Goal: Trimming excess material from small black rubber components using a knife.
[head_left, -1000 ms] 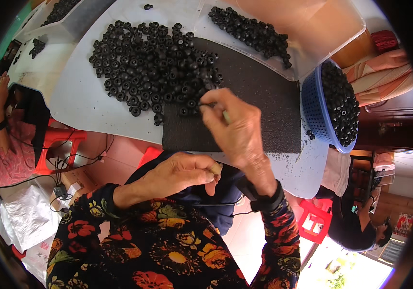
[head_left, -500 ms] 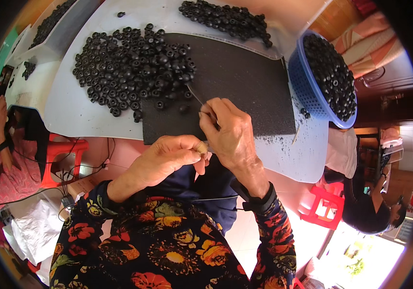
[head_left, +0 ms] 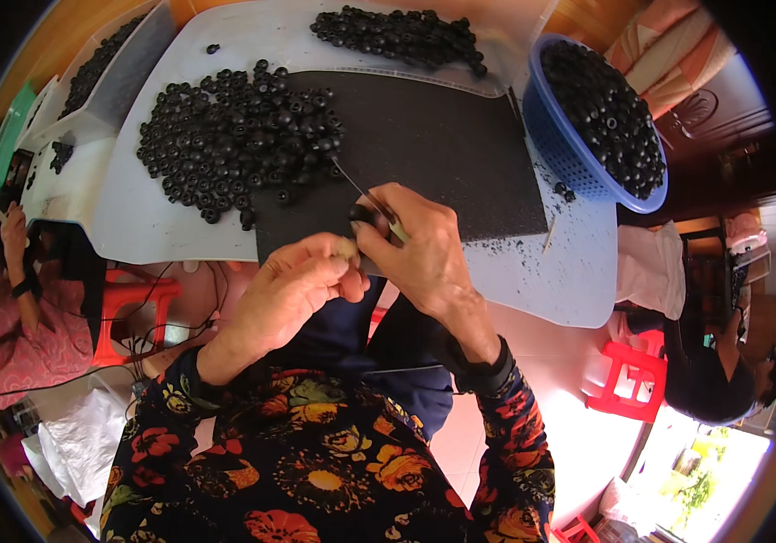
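My right hand (head_left: 429, 249) is closed round the pale green handle (head_left: 398, 230) of a thin-bladed knife (head_left: 350, 179), its tip pointing to the heap. Between thumb and forefinger the same hand pinches a small black round part (head_left: 361, 214). Just beside it, my left hand (head_left: 288, 290) has its fingers curled together, with a yellowish cover (head_left: 345, 249) on one fingertip. Whatever those fingers hold, if anything, is hidden. Both hands are over the near edge of a black mat (head_left: 442, 149). Left of the mat's middle lies a large heap of black round parts (head_left: 225, 136).
A blue basket (head_left: 569, 167) full of black parts stands at the right. At the back, a clear tray (head_left: 497, 72) holds more, as does a clear bin (head_left: 139, 77) at far left. Black crumbs dot the white table (head_left: 578, 271). Other people sit to both sides near red stools (head_left: 628, 380).
A black round part now shows between my right thumb and forefinger; it was not visible there before. My left hand has shifted slightly left and up. The whole view has moved a little.
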Tool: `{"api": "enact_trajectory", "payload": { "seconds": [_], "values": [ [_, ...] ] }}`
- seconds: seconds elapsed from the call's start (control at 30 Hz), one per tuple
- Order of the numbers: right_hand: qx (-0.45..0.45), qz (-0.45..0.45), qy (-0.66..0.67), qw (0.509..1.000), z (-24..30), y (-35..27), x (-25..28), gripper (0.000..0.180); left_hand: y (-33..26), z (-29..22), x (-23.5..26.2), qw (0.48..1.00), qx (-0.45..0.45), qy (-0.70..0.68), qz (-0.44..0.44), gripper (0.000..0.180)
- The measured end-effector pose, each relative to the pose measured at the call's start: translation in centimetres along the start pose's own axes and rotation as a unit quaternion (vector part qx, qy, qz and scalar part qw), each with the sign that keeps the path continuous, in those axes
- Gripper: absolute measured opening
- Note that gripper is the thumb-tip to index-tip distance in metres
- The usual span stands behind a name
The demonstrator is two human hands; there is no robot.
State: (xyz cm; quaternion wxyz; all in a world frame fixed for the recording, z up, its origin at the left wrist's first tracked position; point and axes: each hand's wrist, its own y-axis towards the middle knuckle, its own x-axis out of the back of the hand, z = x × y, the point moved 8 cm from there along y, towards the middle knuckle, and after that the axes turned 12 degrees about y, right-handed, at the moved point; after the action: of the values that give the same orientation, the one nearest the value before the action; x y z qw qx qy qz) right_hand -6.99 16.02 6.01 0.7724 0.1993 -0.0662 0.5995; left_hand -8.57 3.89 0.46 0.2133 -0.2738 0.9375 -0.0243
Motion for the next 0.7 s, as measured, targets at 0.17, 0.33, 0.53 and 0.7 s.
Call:
{"api": "enact_trajectory", "payload": {
  "seconds": [0.17, 0.33, 0.53, 0.7],
  "values": [
    [-0.117, -0.033, 0.187, 0.975, -0.3, -3.6, 0.6, 0.02, 1.1, -0.1, -0.9, 0.996, -0.02, -0.08, -0.037, 0.018],
    [-0.007, -0.138, 0.111, 0.984, 0.0, -6.4, 0.6, 0.015, 1.0, 0.4, -1.3, 0.998, -0.026, -0.003, -0.055, 0.027],
    [-0.019, -0.203, 0.097, 0.974, -0.7, -8.5, 0.6, 0.018, 0.7, 0.4, -2.4, 0.992, -0.003, 0.11, -0.054, 0.026],
    [-0.03, -0.244, 0.048, 0.968, 0.0, -9.5, 0.7, 0.027, 1.2, 1.3, -2.1, 0.992, -0.005, 0.125, -0.017, 0.024]
  ]
}}
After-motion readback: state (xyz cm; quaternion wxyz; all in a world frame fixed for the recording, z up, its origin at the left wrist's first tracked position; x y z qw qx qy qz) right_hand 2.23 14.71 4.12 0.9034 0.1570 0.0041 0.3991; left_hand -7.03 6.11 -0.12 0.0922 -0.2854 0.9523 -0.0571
